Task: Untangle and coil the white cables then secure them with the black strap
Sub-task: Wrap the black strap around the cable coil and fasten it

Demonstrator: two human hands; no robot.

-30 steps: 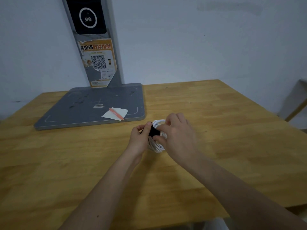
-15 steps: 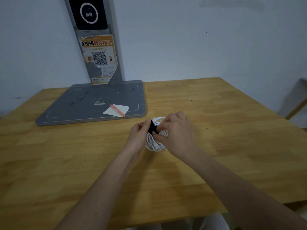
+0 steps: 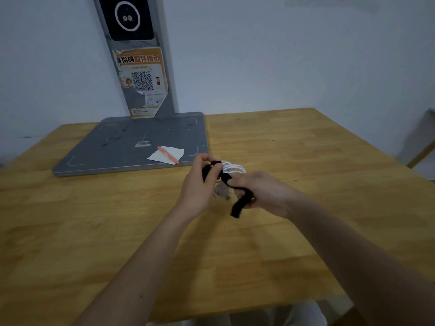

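Note:
A coil of white cables [image 3: 231, 168] is held just above the wooden table [image 3: 306, 208], mostly hidden between my hands. The black strap [image 3: 239, 203] runs across the coil: one end sits under the thumb of my left hand [image 3: 200, 187], the other passes through the fingers of my right hand [image 3: 261, 191] and hangs loose below it. My left hand grips the coil and the strap's far end. My right hand pinches the strap to the right of the coil.
A grey metal base plate [image 3: 131, 147] with an upright post [image 3: 138, 55] carrying a QR poster stands at the back left. On the plate lie a white paper [image 3: 168, 154] and an orange pen [image 3: 167, 155]. A chair edge [image 3: 421, 149] shows at far right.
The strap was wrapped tight on the coil between both hands. Now my right hand has pulled away to the right and down, and a long free end of strap hangs from it.

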